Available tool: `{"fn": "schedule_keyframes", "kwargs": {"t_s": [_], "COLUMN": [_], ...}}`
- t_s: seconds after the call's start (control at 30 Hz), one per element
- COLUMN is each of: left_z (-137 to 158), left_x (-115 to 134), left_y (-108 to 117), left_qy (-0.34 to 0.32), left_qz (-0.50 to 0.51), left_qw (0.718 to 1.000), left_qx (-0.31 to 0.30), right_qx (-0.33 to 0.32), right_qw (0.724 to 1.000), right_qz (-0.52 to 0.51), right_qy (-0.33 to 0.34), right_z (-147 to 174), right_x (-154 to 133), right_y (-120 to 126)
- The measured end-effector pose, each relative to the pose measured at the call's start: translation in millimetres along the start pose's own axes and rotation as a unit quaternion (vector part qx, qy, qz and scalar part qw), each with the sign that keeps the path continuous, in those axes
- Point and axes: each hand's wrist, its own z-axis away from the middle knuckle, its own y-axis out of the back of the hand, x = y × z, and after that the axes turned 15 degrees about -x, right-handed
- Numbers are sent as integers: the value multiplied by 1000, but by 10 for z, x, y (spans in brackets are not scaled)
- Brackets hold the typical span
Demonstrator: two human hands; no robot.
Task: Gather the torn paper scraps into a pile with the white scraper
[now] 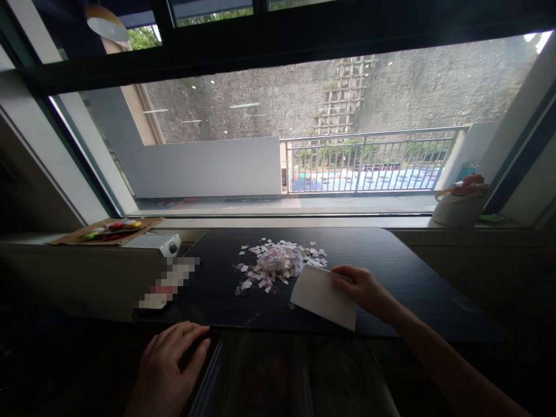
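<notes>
My right hand (360, 289) pinches a stiff white card (324, 298) by its upper right edge. The card is tilted over the dark table, its left edge close to a pile of small cut paper pieces (278, 260). Some pieces lie scattered around the pile. My left hand (171, 362) is at the table's front edge, thumb apart from loosely curved fingers, with nothing visible in it. Beside it, below the tabletop, runs a clear plastic edge (211, 370); whether the hand touches it I cannot tell.
The black table (373, 249) reaches to the window sill. On the left are a blurred-out item (167, 289), a white slatted device with a knob (154, 243) and a brown sheet with colourful items (106, 231). A white container (460, 205) stands at the right sill.
</notes>
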Motion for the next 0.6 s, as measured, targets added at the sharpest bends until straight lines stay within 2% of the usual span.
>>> {"fn": "schedule_keyframes", "kwargs": {"t_s": [0.17, 0.3, 0.47, 0.6], "left_z": [-3, -15, -14, -13], "left_x": [14, 49, 69, 53], "left_y": [-40, -42, -38, -49], "left_qy": [2, 4, 10, 9], "left_qz": [1, 5, 15, 17], "left_qw": [1000, 1000, 1000, 1000], "left_qx": [10, 6, 6, 12], "right_qx": [56, 11, 31, -46], "right_qw": [998, 999, 998, 998], "right_qz": [13, 25, 44, 15], "right_qy": [0, 26, 26, 39], "right_z": [-94, -190, -337, -311], "right_x": [-101, -166, -229, -270], "right_y": [-108, -196, -287, -326]}}
